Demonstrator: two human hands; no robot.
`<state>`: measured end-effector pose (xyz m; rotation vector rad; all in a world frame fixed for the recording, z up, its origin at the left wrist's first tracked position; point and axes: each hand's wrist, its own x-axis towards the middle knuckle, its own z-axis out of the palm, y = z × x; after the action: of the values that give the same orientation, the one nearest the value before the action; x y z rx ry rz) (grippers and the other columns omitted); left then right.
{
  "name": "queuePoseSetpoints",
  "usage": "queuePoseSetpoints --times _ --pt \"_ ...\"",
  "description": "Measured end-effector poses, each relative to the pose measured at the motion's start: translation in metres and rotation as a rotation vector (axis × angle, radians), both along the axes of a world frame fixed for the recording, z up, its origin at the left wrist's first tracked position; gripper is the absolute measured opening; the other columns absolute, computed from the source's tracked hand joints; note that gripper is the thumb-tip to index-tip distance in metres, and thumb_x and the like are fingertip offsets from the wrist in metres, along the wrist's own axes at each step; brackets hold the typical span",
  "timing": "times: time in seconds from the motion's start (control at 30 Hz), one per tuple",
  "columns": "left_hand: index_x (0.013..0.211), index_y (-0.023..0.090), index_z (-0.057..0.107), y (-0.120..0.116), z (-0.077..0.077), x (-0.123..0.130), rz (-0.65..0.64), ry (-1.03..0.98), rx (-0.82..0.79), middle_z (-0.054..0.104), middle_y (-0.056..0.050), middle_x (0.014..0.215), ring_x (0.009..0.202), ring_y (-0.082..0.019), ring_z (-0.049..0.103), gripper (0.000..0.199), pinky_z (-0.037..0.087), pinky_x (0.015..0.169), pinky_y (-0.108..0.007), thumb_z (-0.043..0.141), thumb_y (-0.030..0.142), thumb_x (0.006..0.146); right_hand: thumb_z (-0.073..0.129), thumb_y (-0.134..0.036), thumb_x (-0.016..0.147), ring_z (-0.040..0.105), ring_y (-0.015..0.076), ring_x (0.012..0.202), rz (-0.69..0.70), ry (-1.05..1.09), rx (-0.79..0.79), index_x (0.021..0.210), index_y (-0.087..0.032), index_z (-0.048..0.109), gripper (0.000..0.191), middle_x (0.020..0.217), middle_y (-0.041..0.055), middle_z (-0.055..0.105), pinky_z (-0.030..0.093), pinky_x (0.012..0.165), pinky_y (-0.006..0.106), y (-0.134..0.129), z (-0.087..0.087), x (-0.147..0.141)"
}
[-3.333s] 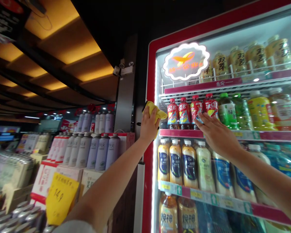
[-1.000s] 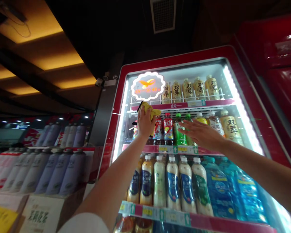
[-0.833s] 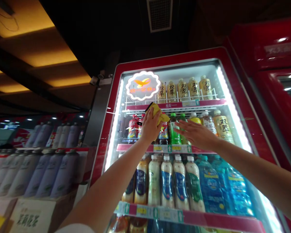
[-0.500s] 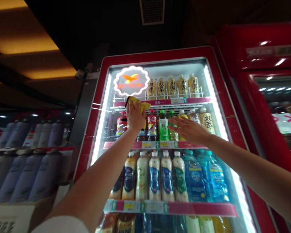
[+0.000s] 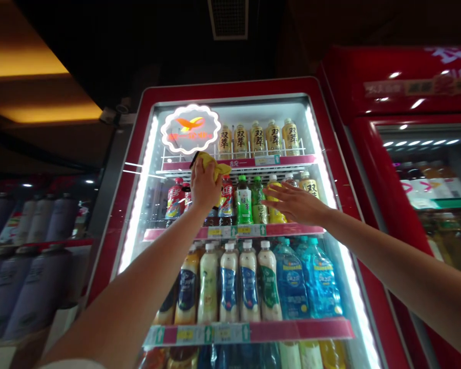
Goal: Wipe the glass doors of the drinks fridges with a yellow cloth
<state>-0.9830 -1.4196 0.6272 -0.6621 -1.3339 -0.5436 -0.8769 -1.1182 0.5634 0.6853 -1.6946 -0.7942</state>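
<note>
In the head view my left hand (image 5: 206, 186) grips a yellow cloth (image 5: 219, 167) with a dark edge, up at the glass door of a red-framed drinks fridge (image 5: 230, 91). The cloth is just below the glowing scalloped logo (image 5: 191, 129). My right hand (image 5: 297, 203) is stretched out with fingers apart and holds nothing, level with the second shelf. Whether its fingers touch the glass I cannot tell. Behind the hands, inside the fridge, stand a green tea bottle (image 5: 244, 200) and a yellow-capped bottle (image 5: 277, 209).
Blue bottles (image 5: 325, 277) and white-capped bottles (image 5: 229, 282) fill a lower shelf. A second red fridge (image 5: 353, 84) adjoins on the right. Shelves of pale purple bottles (image 5: 33, 292) stand at the left. A vent (image 5: 229, 20) is in the dark ceiling.
The view has turned slightly to the right, so the fridge sits further left. My left hand keeps the cloth beneath the logo. My right hand stays spread at about the same height.
</note>
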Motion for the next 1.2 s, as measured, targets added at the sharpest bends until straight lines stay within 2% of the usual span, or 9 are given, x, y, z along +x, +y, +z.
queuePoseSetpoints --times 0.13,0.3,0.4,0.53,0.67,0.83,0.93,1.07,1.2 --pt "0.144 0.022 0.052 0.044 -0.006 0.014 -0.006 0.046 -0.112 0.035 -0.013 0.166 0.153 -0.037 0.031 0.051 0.031 0.123 -0.059 0.052 0.033 0.095 0.061 -0.013 0.096 0.031 0.0264 0.154 -0.006 0.008 -0.003 0.159 -0.033 0.034 0.071 0.166 0.004 0.033 0.031 0.126 0.056 0.005 -0.001 0.001" --pt "0.147 0.026 0.051 0.02 -0.03 0.014 0.075 0.119 -0.589 0.035 -0.009 0.166 0.154 -0.029 0.031 0.051 0.03 0.126 -0.049 0.05 0.037 0.097 0.061 -0.015 0.096 0.032 0.0249 0.154 0.014 0.007 0.019 0.158 -0.032 0.037 0.069 0.166 0.0037 0.033 0.031 0.127 0.054 0.019 0.001 0.005" --pt "0.147 0.025 0.051 0.009 -0.022 0.008 0.07 0.075 -0.397 0.036 -0.011 0.164 0.152 -0.032 0.034 0.052 0.033 0.124 -0.053 0.051 0.037 0.097 0.057 -0.016 0.099 0.034 0.0249 0.153 0.005 0.028 -0.031 0.156 -0.033 0.041 0.061 0.165 0.003 0.036 0.032 0.126 0.055 0.027 0.001 0.011" --pt "0.147 0.022 0.051 0.052 -0.004 0.012 0.001 0.018 -0.006 0.035 -0.014 0.165 0.153 -0.038 0.03 0.053 0.032 0.123 -0.059 0.054 0.033 0.095 0.049 -0.021 0.103 0.035 0.0269 0.152 -0.027 0.071 -0.176 0.155 -0.032 0.044 0.053 0.167 0.0038 0.033 0.035 0.125 0.054 0.035 -0.004 0.021" --pt "0.147 0.021 0.05 0.097 -0.011 0.026 -0.005 0.084 -0.179 0.033 -0.013 0.166 0.155 -0.036 0.026 0.053 0.029 0.125 -0.058 0.053 0.034 0.096 0.049 -0.02 0.102 0.034 0.0294 0.153 -0.043 0.08 -0.228 0.16 -0.031 0.035 0.06 0.167 0.0061 0.031 0.036 0.123 0.058 0.046 -0.012 0.029" --pt "0.147 0.026 0.051 0.075 -0.029 0.024 0.039 0.173 -0.597 0.034 -0.009 0.166 0.154 -0.031 0.029 0.052 0.031 0.125 -0.052 0.053 0.036 0.097 0.045 -0.018 0.103 0.032 0.0303 0.153 -0.053 0.06 -0.217 0.158 -0.026 0.04 0.056 0.167 0.0084 0.03 0.041 0.121 0.058 0.061 -0.02 0.039" --pt "0.146 0.025 0.052 0.07 -0.019 0.023 0.042 0.115 -0.418 0.037 -0.01 0.164 0.152 -0.033 0.033 0.051 0.033 0.123 -0.055 0.053 0.036 0.096 0.046 -0.017 0.102 0.034 0.0291 0.153 -0.059 0.069 -0.207 0.155 -0.024 0.045 0.053 0.166 0.0085 0.035 0.042 0.12 0.056 0.066 -0.02 0.042" --pt "0.143 0.02 0.054 0.111 0.006 0.036 -0.016 0.045 -0.076 0.035 -0.015 0.165 0.152 -0.04 0.031 0.049 0.031 0.123 -0.06 0.054 0.032 0.095 0.049 -0.015 0.1 0.042 0.0278 0.149 -0.057 0.09 -0.187 0.152 -0.027 0.049 0.053 0.163 0.0069 0.042 0.048 0.116 0.053 0.069 -0.015 0.043" --pt "0.144 0.022 0.053 0.146 0.005 0.047 -0.026 0.111 -0.23 0.034 -0.012 0.166 0.153 -0.038 0.029 0.05 0.031 0.124 -0.059 0.055 0.032 0.095 0.05 -0.012 0.098 0.046 0.0279 0.147 -0.052 0.102 -0.176 0.148 -0.025 0.055 0.051 0.159 0.008 0.047 0.049 0.115 0.052 0.072 -0.014 0.045"
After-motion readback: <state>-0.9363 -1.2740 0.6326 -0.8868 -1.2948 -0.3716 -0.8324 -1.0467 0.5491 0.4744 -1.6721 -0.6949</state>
